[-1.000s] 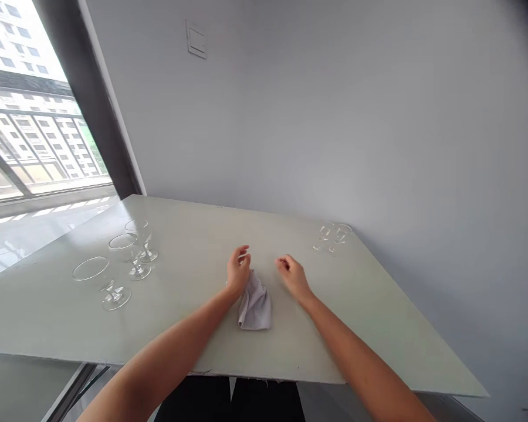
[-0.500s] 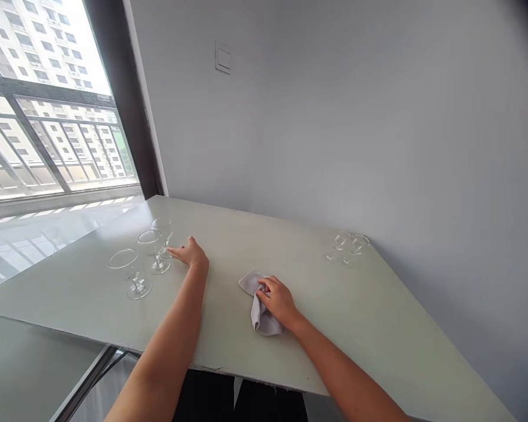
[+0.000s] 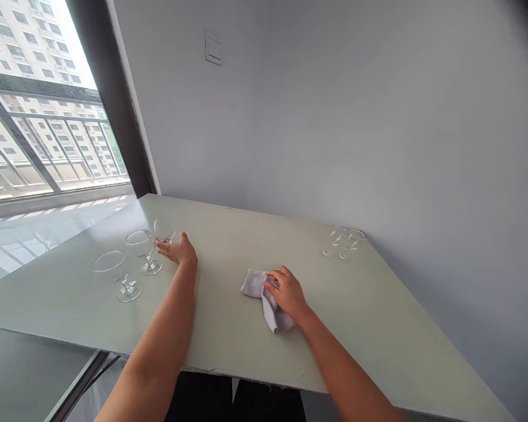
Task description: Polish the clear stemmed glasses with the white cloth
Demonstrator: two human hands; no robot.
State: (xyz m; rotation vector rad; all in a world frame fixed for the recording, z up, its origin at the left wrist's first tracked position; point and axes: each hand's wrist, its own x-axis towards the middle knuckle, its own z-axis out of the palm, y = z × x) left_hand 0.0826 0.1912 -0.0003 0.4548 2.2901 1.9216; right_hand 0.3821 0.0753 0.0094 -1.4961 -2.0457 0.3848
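Note:
My left hand (image 3: 176, 249) is at the far glass of a row of three stemmed coupe glasses. Its fingers cross the stem of that far glass (image 3: 164, 230) and hide it, and I cannot tell whether they grip it. The middle glass (image 3: 141, 245) stands just left of my hand, and the nearest glass (image 3: 112, 262) is further left. My right hand (image 3: 289, 295) lies on a crumpled grey cloth (image 3: 256, 284), with its fingers pressing and gathering the fabric against the tabletop.
A pale green table (image 3: 233, 343) carries everything, and its near edge runs below my arms. Two smaller stemmed glasses (image 3: 342, 242) stand at its far right corner. A grey wall (image 3: 290, 117) bounds the far and right sides, and a window (image 3: 48, 117) lies at left.
My left hand has moved from beside the cloth to the far glass, closing in on its stem. My right hand has come down on the cloth, which has shifted right and spread out.

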